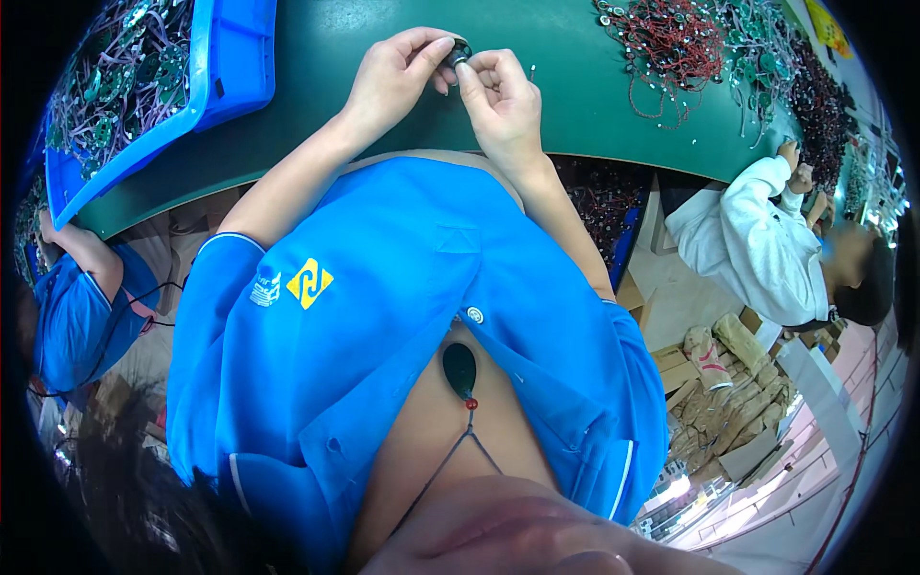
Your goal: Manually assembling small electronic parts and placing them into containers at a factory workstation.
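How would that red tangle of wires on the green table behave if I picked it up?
The red tangle of wires is probably floppy, since its thin strands curl and loop loosely. It would likely lift in snagged clumps, as the strands cross over one another. It seems unlikely to roll, lying spread out on the green table.

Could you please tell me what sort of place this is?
Probably a small-electronics assembly workshop: a blue bin of wired green parts, red-wired parts heaped on a green table, and a co-worker in a pale top.
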The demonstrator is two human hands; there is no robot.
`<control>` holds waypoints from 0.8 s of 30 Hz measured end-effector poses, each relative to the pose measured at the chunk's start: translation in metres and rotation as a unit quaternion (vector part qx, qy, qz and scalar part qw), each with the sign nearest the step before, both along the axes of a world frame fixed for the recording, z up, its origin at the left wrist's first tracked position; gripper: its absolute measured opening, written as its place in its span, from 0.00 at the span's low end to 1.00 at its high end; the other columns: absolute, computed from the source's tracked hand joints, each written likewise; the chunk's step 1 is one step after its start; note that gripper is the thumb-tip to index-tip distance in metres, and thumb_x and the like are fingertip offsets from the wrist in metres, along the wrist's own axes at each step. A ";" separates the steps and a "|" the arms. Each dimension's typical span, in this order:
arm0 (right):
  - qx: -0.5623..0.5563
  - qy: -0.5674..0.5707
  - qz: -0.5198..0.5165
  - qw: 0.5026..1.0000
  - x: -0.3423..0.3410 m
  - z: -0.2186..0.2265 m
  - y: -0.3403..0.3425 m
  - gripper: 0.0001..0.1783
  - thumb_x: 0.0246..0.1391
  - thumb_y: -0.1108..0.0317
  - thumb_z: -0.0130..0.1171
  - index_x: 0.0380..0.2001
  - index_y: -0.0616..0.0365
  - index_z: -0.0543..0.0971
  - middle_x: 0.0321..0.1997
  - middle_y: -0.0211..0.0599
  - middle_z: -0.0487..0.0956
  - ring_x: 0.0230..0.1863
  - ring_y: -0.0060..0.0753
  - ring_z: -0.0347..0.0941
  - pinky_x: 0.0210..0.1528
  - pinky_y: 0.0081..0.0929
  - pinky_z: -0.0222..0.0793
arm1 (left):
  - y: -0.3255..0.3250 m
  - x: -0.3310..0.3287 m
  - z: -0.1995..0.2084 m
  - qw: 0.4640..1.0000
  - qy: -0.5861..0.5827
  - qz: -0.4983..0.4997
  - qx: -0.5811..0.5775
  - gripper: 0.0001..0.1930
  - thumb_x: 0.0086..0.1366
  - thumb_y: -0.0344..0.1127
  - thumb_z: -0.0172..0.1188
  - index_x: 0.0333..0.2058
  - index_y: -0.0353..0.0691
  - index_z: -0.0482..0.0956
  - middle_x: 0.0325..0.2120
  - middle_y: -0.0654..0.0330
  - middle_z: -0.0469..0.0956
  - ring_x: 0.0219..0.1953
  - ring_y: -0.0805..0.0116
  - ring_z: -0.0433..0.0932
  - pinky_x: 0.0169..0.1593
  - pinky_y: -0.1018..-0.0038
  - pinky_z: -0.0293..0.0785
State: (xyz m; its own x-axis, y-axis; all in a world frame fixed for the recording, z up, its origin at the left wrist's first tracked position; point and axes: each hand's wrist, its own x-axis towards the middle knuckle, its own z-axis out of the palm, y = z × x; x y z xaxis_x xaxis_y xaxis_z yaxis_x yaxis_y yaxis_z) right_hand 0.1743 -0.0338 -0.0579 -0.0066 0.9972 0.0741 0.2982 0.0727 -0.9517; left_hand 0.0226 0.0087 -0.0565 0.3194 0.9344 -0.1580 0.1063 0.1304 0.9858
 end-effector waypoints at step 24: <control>0.002 -0.068 0.002 0.998 0.007 0.002 0.001 0.11 0.57 0.75 0.55 0.43 0.59 0.70 0.20 0.24 0.68 0.19 0.14 0.58 0.21 0.13 0.55 | 0.000 -0.005 -0.010 0.997 -0.038 -0.040 0.052 0.12 0.65 0.27 0.55 0.48 0.35 0.74 0.32 0.60 0.77 0.31 0.76 0.75 0.34 0.85 0.73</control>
State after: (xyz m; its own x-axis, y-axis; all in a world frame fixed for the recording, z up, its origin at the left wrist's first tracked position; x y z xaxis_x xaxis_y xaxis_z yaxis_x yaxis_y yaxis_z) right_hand 0.1810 -0.0324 -0.0560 -0.0203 0.9969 0.0763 0.4235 0.0777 -0.9026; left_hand 0.0171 0.0083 -0.0664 0.4010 0.9154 -0.0345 0.0370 0.0214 0.9991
